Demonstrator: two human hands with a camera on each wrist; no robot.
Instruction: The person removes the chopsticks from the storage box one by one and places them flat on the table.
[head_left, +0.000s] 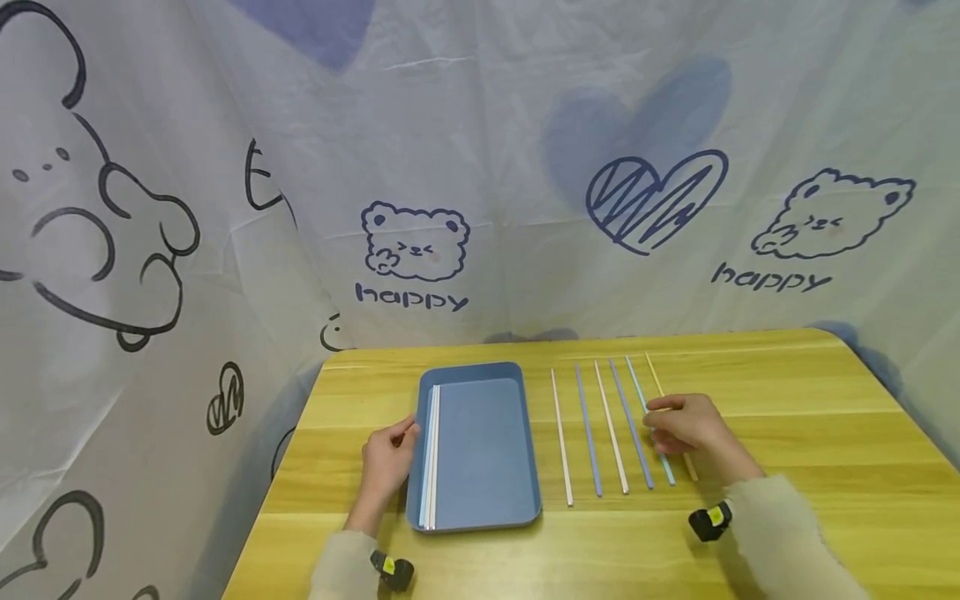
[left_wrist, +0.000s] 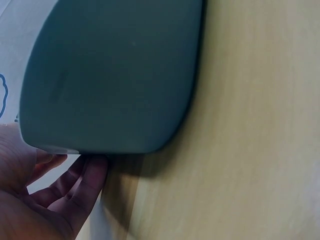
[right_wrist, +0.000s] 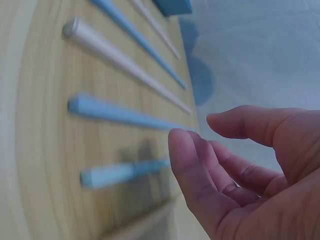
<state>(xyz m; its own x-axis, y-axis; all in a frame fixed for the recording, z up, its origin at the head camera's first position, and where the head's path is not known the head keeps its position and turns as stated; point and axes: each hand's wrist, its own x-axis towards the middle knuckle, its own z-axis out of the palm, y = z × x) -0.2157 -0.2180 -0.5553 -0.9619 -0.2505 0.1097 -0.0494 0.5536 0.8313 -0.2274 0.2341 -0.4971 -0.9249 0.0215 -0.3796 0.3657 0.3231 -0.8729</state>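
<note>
The right hand (head_left: 684,425) is over the light blue stick (head_left: 637,383), right of the tabletop's (head_left: 825,433) middle, thumb and fingertips apart, nothing in its grip. A square pinch near the stick's midpoint would probably lift it level. The yellow stick (head_left: 655,375), nearer the right edge, and the violet stick (head_left: 632,423) could catch stray fingers. Toward the left edge, the left hand (head_left: 388,462) touches the tray (head_left: 483,450); whether it pinches the rim cannot be told.

Yellow wood-grain tabletop (head_left: 810,467), rear right corner rounded. Pale fabric sheeting (head_left: 510,275) encloses rear and sides, printed with blue hearts (head_left: 686,104), bear faces (head_left: 417,242) and "happy" lettering (head_left: 412,297).
</note>
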